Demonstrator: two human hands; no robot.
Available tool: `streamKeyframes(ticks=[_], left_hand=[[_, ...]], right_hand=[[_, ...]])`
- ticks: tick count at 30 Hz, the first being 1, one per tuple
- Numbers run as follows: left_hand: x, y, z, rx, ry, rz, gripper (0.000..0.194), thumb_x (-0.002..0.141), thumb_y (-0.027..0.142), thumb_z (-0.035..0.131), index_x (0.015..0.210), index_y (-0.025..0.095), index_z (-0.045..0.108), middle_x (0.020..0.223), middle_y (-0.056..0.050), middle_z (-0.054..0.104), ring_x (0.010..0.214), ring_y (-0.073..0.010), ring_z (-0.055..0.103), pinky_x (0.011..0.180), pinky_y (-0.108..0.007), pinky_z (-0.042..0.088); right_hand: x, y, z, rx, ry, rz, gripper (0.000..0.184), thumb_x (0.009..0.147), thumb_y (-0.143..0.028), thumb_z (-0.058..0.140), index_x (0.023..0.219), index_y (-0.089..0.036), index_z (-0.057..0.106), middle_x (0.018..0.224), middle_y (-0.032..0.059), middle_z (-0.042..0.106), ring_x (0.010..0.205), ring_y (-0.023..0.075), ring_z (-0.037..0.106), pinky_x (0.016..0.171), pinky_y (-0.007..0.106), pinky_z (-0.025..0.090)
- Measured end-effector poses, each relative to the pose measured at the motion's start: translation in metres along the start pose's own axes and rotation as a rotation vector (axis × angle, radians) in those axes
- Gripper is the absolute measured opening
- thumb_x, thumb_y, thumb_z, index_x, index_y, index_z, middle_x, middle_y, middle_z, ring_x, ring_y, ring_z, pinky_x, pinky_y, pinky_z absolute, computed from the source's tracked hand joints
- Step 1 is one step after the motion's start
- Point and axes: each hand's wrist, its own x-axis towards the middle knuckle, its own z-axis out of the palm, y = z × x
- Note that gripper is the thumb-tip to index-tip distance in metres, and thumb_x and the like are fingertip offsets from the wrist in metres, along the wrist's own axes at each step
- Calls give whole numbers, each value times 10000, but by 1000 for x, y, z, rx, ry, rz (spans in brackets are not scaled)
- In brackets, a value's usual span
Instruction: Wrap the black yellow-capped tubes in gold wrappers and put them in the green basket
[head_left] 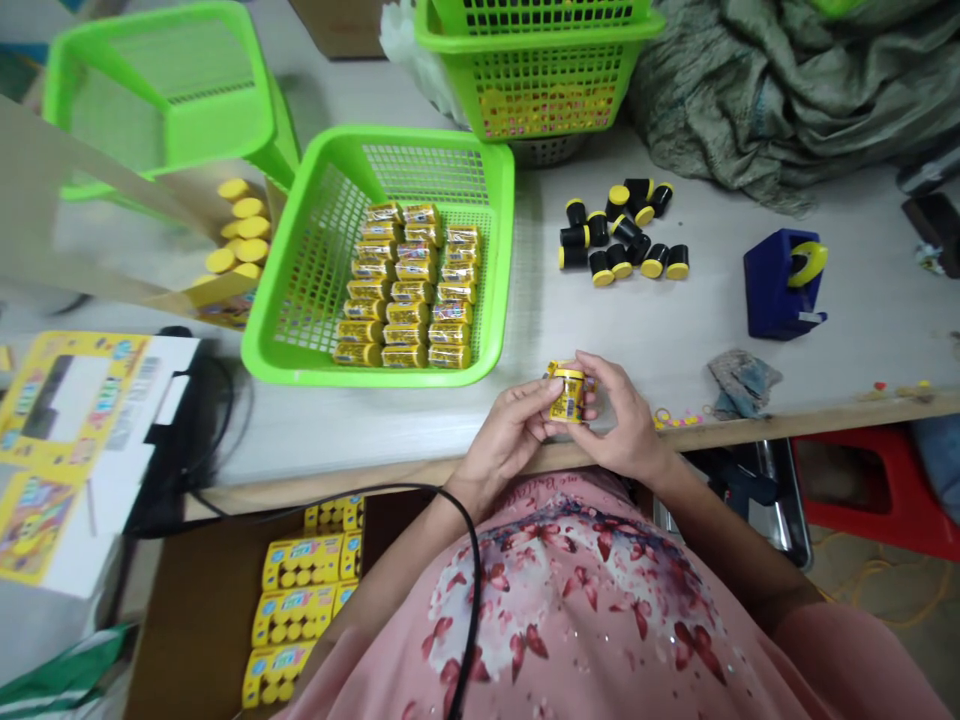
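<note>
Both my hands are close together at the table's front edge. My left hand (508,432) and my right hand (619,415) grip a small yellow labelled container (568,395) between their fingers, and its lower part shows between them. Beyond my hands, a green plastic mesh basket (360,373) holds tidy rows of similar yellow wrapped containers (405,285). To the right of the basket lies a loose group of small black cylinders with yellow caps (619,232).
A blue tape dispenser (772,285) and a crumpled rag (742,385) lie on the table's right side. Stacked green baskets (540,75) and a grey-green sack (780,80) stand behind. Below my left arm, a cardboard box (195,620) holds yellow packs, and a black cable (472,580) hangs across my arm.
</note>
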Motion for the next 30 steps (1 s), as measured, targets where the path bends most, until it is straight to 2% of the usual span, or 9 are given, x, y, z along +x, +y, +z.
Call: streamKeyframes(ticks=[3, 6, 11, 14, 16, 19, 23, 27, 30], left_hand=[[-2, 2, 0, -12, 14, -13, 336, 644, 373, 845, 841, 113, 768, 797, -102, 768, 659, -191, 710, 619, -271, 567], [-2, 3, 0, 26, 113, 16, 292, 565, 318, 888, 743, 122, 766, 701, -53, 747, 571, -120, 655, 564, -200, 514], [1, 4, 5, 221, 297, 226, 328, 473, 230, 912, 751, 141, 764, 707, -12, 739, 637, -116, 632, 653, -222, 510], [4, 6, 8, 353, 366, 349, 322, 504, 247, 894, 778, 145, 760, 729, -12, 735, 652, -132, 619, 661, -251, 503], [5, 6, 7, 352, 338, 362, 323, 532, 259, 881, 807, 149, 755, 746, -12, 734, 660, -138, 623, 658, -258, 500], [4, 4, 2, 226, 215, 309, 379, 544, 250, 880, 882, 156, 738, 751, 3, 725, 667, -131, 633, 679, -260, 505], [0, 1, -9, 87, 71, 224, 585, 563, 232, 889, 1104, 175, 677, 780, 10, 724, 678, -127, 652, 723, -270, 501], [-4, 1, -17, 2, -36, 165, 618, 630, 308, 870, 1186, 179, 633, 915, -75, 753, 755, -189, 700, 717, -305, 518], [-5, -3, -20, -20, -97, 101, 564, 635, 382, 865, 1126, 178, 679, 977, -106, 749, 762, -187, 692, 688, -299, 519]], right_hand=[[1, -3, -5, -17, -15, -8, 664, 838, -195, 633, 1431, -240, 338, 1220, 116, 643, 1113, 245, 639, 951, 421, 556], [1, -4, -4, -93, -16, -64, 618, 857, -188, 596, 1424, -237, 356, 1186, 113, 659, 1108, 252, 638, 941, 431, 558], [-1, 1, 7, -195, -56, -200, 626, 874, -104, 521, 1461, -205, 328, 1225, 139, 641, 1160, 277, 598, 986, 484, 526], [2, 3, 7, -200, -86, -173, 632, 907, -131, 508, 1494, -215, 289, 1243, 144, 632, 1177, 290, 588, 996, 509, 514], [9, 2, -1, -155, -147, -126, 652, 915, -182, 542, 1510, -224, 278, 1318, 150, 594, 1241, 299, 550, 1025, 519, 497], [22, -1, -21, -81, -378, -159, 614, 927, -150, 501, 1505, -256, 324, 1451, 119, 506, 1346, 277, 465, 1094, 522, 452], [44, -4, -46, -98, -560, -273, 537, 927, -67, 413, 1400, -308, 492, 1266, 70, 646, 1190, 230, 582, 1010, 476, 524], [94, -2, -53, -129, -503, -247, 314, 912, -227, 583, 1224, -253, 610, 1118, 85, 681, 1025, 228, 643, 887, 401, 576], [160, 8, -30, -160, -348, -152, 250, 865, -300, 640, 1099, -214, 652, 1076, 96, 671, 888, 213, 660, 776, 361, 588]])
